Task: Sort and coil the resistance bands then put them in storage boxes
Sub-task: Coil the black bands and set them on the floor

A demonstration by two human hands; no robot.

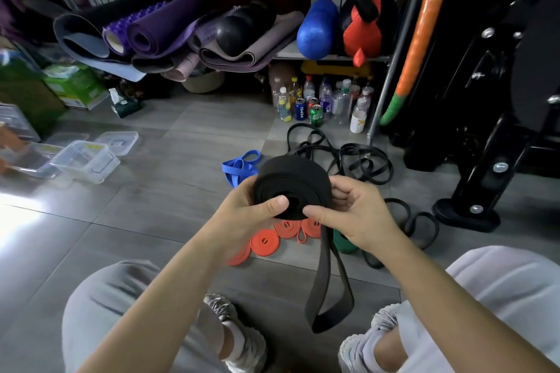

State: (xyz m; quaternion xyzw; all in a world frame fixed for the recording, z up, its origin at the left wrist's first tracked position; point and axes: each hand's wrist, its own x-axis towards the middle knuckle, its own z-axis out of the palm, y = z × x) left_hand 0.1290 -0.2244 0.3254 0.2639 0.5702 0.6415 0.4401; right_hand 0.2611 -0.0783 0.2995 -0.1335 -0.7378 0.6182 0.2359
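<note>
A wide black resistance band (295, 180) is rolled into a thick coil between both hands at the centre of the view. My left hand (242, 215) grips its left side, thumb across the coil's face. My right hand (351, 215) holds the right side, thumb on the face too. A loose loop of the same band (328, 291) hangs down between my knees. On the floor lie several coiled orange bands (264, 242), a blue band (239, 166), a green coil (344, 244) partly hidden by my right hand, and tangled black bands (357, 160).
Clear plastic storage boxes (86, 160) and a lid (118, 141) sit on the grey tiled floor at the left. Bottles and cans (321, 103) stand under a shelf of rolled mats (169, 33). A black machine frame (485, 130) fills the right side.
</note>
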